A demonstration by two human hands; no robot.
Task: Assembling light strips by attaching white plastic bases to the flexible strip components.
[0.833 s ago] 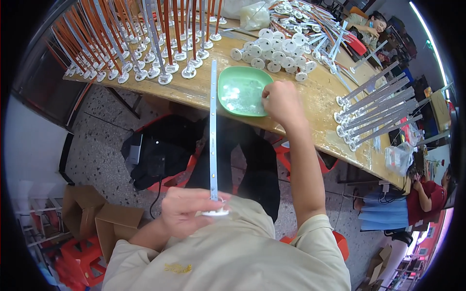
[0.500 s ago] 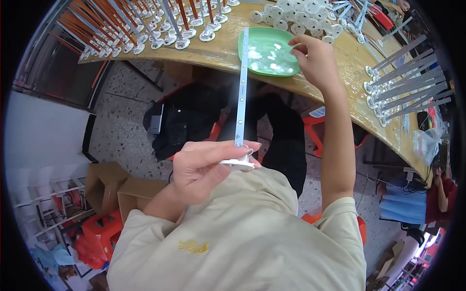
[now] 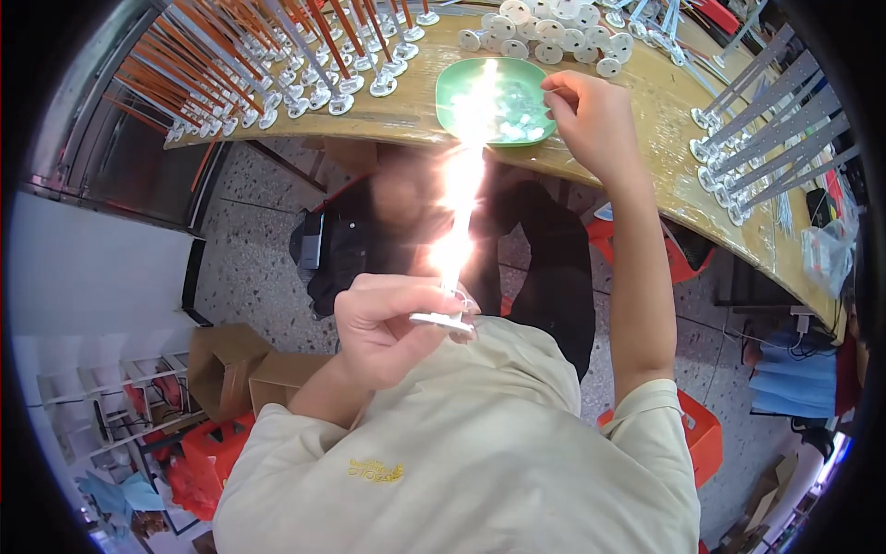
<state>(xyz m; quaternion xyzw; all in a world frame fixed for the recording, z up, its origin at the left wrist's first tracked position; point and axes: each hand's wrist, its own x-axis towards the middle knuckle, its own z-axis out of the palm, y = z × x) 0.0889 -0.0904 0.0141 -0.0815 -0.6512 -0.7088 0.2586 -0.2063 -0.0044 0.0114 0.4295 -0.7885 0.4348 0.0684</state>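
Observation:
My left hand (image 3: pixel 388 323) is closed on a thin LED strip (image 3: pixel 466 208) with a round white base (image 3: pixel 441 322). The base sits at my fingers, and the strip points away from me toward the table. Dazzling light along the strip hides its surface. Over the right rim of a shallow green tray (image 3: pixel 449 125), my right hand (image 3: pixel 595 115) has its fingers curled together. Anything between those fingertips is too small to make out. Small white pieces (image 3: pixel 519 129) lie in the tray, partly washed out by the glare.
Behind the tray is a pile of round white bases (image 3: pixel 549 35). Strips standing on bases (image 3: pixel 346 85) crowd the table's left side, with more grey strips (image 3: pixel 771 134) at the right. A clear plastic bag (image 3: pixel 826 249) lies by the right edge; cardboard boxes (image 3: pixel 226 369) are at lower left.
The strip has gone from plain, with small yellow LEDs visible, to blazing bright. My left hand still grips it, and my right hand stays at the tray's right side. The view has shifted slightly.

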